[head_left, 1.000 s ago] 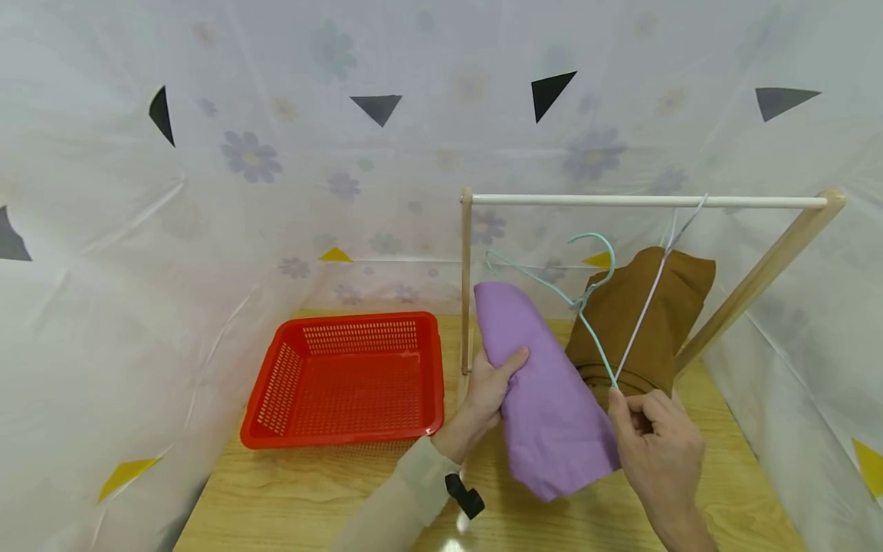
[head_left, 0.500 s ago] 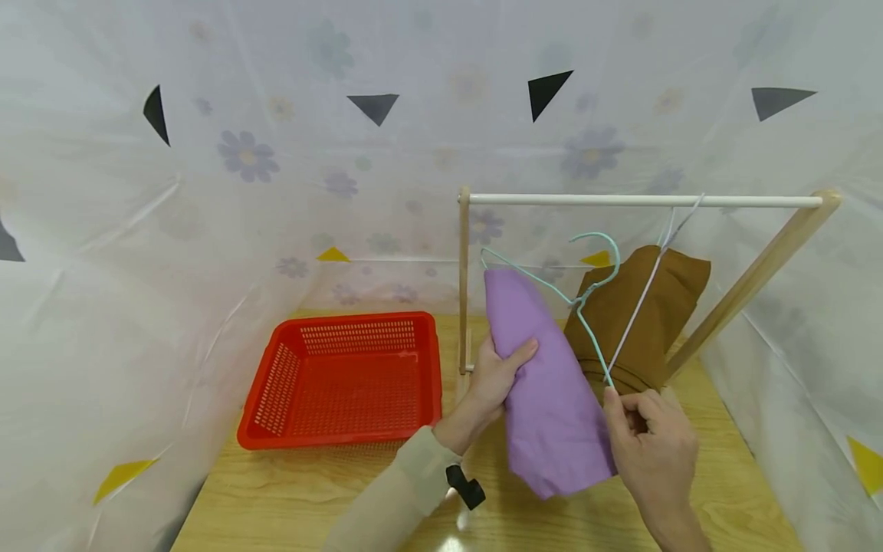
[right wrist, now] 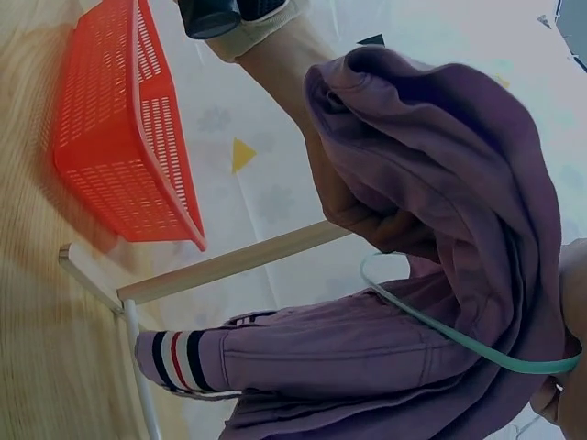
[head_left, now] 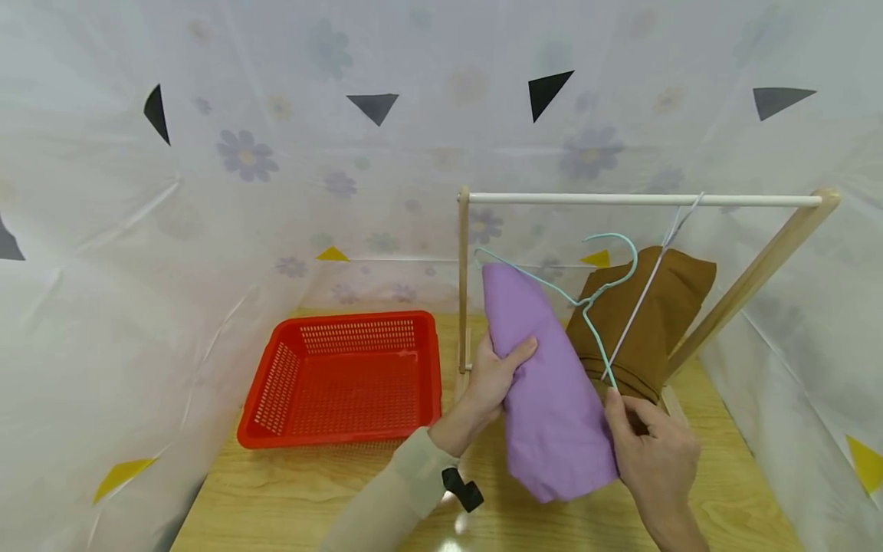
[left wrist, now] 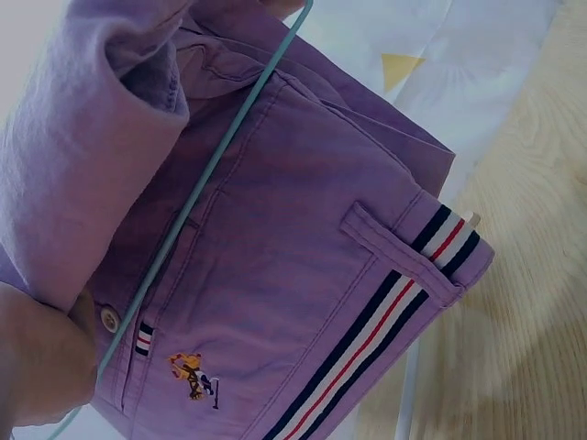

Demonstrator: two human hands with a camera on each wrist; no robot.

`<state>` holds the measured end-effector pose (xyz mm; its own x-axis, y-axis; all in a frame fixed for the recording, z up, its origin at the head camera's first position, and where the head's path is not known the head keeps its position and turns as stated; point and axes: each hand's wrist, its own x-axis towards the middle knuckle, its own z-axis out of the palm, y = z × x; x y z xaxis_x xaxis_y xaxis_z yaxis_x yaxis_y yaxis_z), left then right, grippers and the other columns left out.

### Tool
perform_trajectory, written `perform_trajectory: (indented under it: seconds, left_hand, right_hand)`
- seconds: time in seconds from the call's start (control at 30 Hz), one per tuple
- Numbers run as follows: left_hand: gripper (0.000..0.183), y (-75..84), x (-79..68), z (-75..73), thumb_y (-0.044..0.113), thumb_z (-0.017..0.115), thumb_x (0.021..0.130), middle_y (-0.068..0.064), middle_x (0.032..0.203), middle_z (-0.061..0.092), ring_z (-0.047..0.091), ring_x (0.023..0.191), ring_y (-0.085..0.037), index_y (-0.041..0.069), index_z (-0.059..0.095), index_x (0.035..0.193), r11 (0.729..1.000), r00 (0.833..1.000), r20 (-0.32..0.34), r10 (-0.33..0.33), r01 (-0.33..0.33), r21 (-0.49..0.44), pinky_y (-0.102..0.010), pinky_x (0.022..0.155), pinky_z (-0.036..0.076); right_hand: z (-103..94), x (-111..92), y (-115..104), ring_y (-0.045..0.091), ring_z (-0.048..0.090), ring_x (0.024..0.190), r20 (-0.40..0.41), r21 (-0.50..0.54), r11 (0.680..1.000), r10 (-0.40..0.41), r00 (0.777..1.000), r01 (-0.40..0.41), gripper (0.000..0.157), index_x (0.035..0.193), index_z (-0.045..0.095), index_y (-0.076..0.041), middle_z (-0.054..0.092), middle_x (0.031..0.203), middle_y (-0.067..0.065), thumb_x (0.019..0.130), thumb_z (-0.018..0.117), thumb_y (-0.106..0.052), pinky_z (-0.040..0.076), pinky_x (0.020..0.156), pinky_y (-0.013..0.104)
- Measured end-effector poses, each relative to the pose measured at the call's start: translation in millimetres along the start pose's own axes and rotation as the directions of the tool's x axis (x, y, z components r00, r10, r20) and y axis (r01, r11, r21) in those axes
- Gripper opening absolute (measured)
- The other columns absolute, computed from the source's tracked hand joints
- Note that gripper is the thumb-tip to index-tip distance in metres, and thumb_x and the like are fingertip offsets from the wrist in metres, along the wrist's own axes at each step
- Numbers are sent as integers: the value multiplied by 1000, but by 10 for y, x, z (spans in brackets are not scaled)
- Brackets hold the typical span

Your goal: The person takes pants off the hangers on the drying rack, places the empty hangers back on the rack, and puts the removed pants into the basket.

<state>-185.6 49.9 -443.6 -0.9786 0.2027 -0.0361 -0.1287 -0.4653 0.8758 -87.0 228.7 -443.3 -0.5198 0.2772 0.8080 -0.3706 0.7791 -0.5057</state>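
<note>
Purple trousers (head_left: 548, 383) lie folded over the bar of a mint-green wire hanger (head_left: 600, 341), with fabric on both sides of it. My left hand (head_left: 490, 379) grips the folded trousers on their left side, thumb on top, the fingers hidden behind the cloth. At the hanger's lower right corner, my right hand (head_left: 655, 448) pinches the wire between thumb and fingers. The hanger's hook stands free of the rack. The left wrist view shows the waistband (left wrist: 362, 330) with its striped trim, a button and a small embroidered emblem. In the right wrist view, the hanger's bar (right wrist: 459, 339) crosses the fabric.
A wooden rack with a white rail (head_left: 552, 199) stands behind my hands. Brown folded trousers (head_left: 662, 307) hang from it at the right on a pale lilac hanger (head_left: 641, 299). A red plastic basket (head_left: 345, 438) sits left of the rack on the wooden table (head_left: 290, 498).
The purple trousers and my left hand have risen slightly and shifted right. The hanger has tilted, its hook swinging right. My right hand keeps its pinch on the corner.
</note>
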Motion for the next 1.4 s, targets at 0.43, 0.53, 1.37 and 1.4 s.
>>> perform_trajectory:
  seconds: [0.43,0.53,1.37,1.4]
  left_hand:
    - [46,61,-47,-43,13,73,97,1,109,66,67,97,-13,10,54,138,1000,1000,8,-2,2,6,-28,90,55]
    - [45,70,-59,-31,12,72,97,2,108,67,67,97,-12,9,54,138,1000,1000,10,-3,3,-10,-28,90,56]
    - [23,231,-169,-26,19,66,98,8,92,70,69,83,-6,15,55,119,983,994,-2,-114,112,-145,-24,79,57]
    - [22,243,-177,-25,19,65,99,8,91,70,69,83,-6,15,56,118,982,993,1,-116,114,-151,-24,78,57]
  right_hand:
    - [62,0,127,3,55,45,-27,-57,993,-104,994,102,21,70,79,1,71,56,14,83,73,-13,40,45,15]
    - [81,-10,140,26,60,43,-24,-90,986,-145,989,142,25,71,80,1,73,60,15,86,70,-16,43,44,22]
    - [126,13,199,31,41,36,-186,-144,960,-263,947,239,37,62,68,5,57,48,14,91,63,-16,28,37,34]
    - [131,16,202,30,40,36,-191,-144,960,-265,945,240,38,61,68,5,56,48,14,91,63,-16,27,37,34]
